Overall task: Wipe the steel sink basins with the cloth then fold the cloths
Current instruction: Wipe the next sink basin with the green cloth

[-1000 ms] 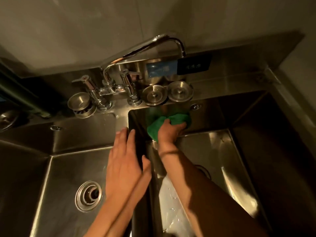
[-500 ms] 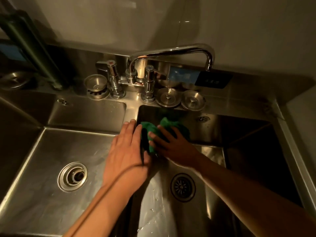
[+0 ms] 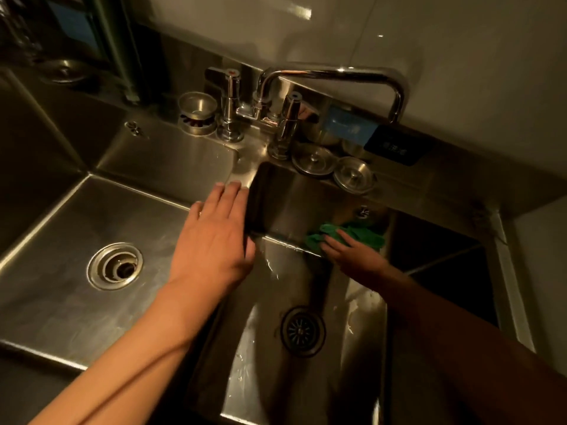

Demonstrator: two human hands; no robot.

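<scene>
Green cloth [image 3: 363, 236] is lying nine-to-three along the back wall of the right basin [image 3: 294, 197], the right hand [image 3: 352, 256] pressing it with flat fingers, the left hand [image 3: 211, 240] resting open on the divider [image 3: 242, 177] at nine o'clock.

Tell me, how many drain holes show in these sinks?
2. One drain in the left basin, beside the left hand; another in the middle basin, nearer the camera than the green cloth. The dark right basin may hide a third.

Left hand [image 3: 214, 237]: flat, fingers straight, resting on divider [image 3: 242, 174] between basins.
Right hand [image 3: 352, 256]: presses green cloth [image 3: 365, 234] at back wall's lower edge, right basin [image 3: 291, 204].
Faucet spout [image 3: 337, 72]: over right basin.
</scene>
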